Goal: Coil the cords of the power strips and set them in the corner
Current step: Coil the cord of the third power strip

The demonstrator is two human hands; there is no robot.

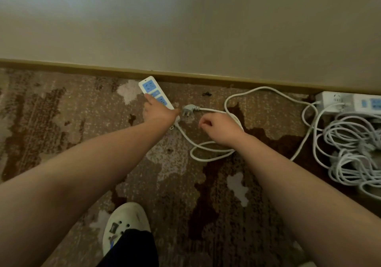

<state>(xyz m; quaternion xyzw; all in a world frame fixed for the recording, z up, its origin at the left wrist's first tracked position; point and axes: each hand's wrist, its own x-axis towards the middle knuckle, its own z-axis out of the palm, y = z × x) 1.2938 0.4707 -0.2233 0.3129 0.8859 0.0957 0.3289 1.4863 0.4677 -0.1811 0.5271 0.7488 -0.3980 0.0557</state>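
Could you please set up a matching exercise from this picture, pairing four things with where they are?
Things:
1. power strip
2. plug
3. shoe
4. cord pile

Places:
A. bottom edge, on the carpet
B. far right, by the wall
C. between the two hands
D. held by the left hand

Pairs: 1-D, 2-C, 3-A, 4-B

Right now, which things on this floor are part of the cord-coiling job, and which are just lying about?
Part of the job:
- power strip, held by the left hand
- its white cord and plug; the right hand grips the cord
- second power strip by the wall
- pile of coiled cords at right

Just lying about:
- small dark scrap near the baseboard
- white shoe
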